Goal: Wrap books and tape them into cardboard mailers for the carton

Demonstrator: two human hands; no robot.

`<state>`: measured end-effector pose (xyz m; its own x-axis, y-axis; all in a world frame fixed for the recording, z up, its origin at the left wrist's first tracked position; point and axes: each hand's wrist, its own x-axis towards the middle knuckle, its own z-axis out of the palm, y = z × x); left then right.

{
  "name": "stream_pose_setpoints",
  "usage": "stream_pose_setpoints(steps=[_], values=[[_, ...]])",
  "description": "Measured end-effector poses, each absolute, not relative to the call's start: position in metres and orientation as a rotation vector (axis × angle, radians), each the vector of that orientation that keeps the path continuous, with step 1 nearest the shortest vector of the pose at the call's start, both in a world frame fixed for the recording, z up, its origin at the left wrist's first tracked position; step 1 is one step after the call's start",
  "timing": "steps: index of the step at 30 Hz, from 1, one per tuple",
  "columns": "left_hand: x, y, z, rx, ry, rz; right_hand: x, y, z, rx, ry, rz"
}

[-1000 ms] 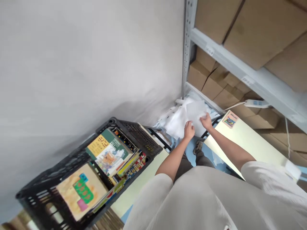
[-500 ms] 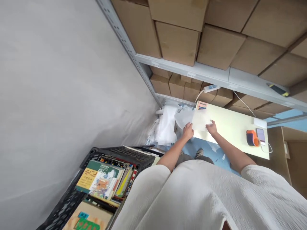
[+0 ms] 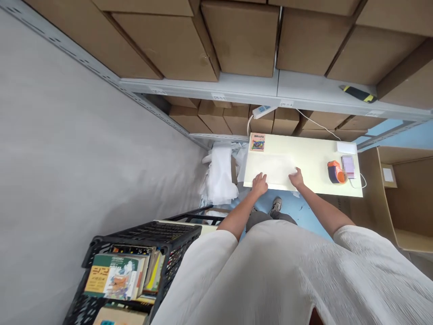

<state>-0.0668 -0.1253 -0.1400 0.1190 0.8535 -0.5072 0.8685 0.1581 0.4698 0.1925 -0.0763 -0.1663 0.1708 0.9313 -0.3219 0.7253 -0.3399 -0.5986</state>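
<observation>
A translucent white sheet, probably thin packing foam (image 3: 275, 166), lies flat on the cream table (image 3: 311, 155), its outline hard to tell from the tabletop. My left hand (image 3: 260, 184) rests at the table's near edge with fingers spread over the sheet's lower left. At the sheet's right side is my right hand (image 3: 297, 178), thumb apart from the fingers and fingertips touching it. Just beyond the sheet, at the table's far left corner, a small book with a colourful cover (image 3: 257, 142) lies flat.
An orange and dark tape dispenser or scanner (image 3: 335, 172), a phone (image 3: 348, 167) and a white box (image 3: 347, 147) occupy the table's right end. Shelves of cardboard boxes (image 3: 241, 38) overhang it. A black crate (image 3: 142, 234) holds books; white foam (image 3: 221, 174) lies left, an open carton (image 3: 402, 198) right.
The sheet has come down from between my raised hands and now lies flat on the table. Both hands have lowered onto it. My view has turned toward the right.
</observation>
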Motion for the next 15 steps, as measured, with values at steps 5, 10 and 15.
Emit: stream_pose_setpoints(steps=[5,10,15], values=[[-0.047,-0.124,-0.144,1.688,1.685,-0.098,0.215,-0.077,-0.167,-2.266,-1.247,1.157],[-0.032,-0.122,-0.142,1.687,1.658,-0.126,0.235,-0.080,-0.166,-2.302,-1.333,1.107],[-0.027,-0.121,-0.143,1.699,1.666,-0.155,0.230,-0.088,-0.154,-2.183,-1.896,0.793]])
